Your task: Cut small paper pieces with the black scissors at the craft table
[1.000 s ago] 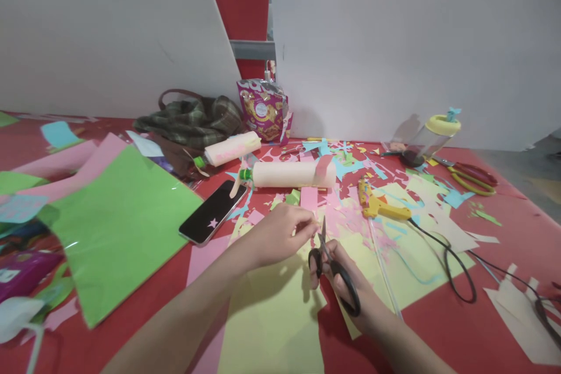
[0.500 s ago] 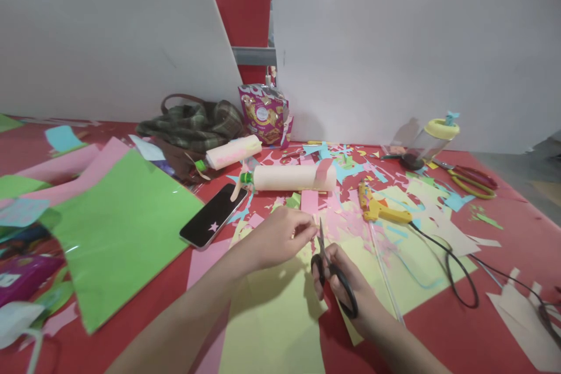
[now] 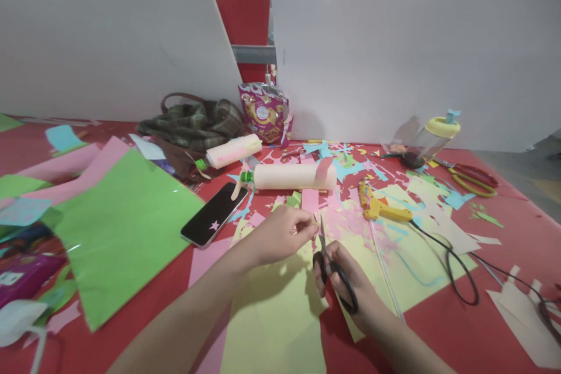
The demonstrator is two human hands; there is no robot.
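Black-handled scissors (image 3: 326,260) are held in my right hand (image 3: 346,280), fingers through the loops and blades pointing up and slightly parted. Just left of the blades, my left hand (image 3: 287,236) is closed in a pinch; a tiny pale bit shows at its fingertips, too small to name. Both hands are above yellow paper (image 3: 274,315). Beyond them lies a cream paper-wrapped bottle (image 3: 289,177) with a green cap and a pink strip. A black phone (image 3: 214,216) with a small pink star on it rests to the left.
Green sheets (image 3: 123,234) cover the left side. A yellow glue gun (image 3: 385,210) with a black cord lies at right, near red-and-yellow scissors (image 3: 473,180) and a clear bottle (image 3: 432,143). Paper scraps, a snack bag (image 3: 265,114) and a second wrapped bottle (image 3: 234,151) are farther back.
The scissors' blades have parted slightly beside my left fingertips. Otherwise both hands stay nearly in place.
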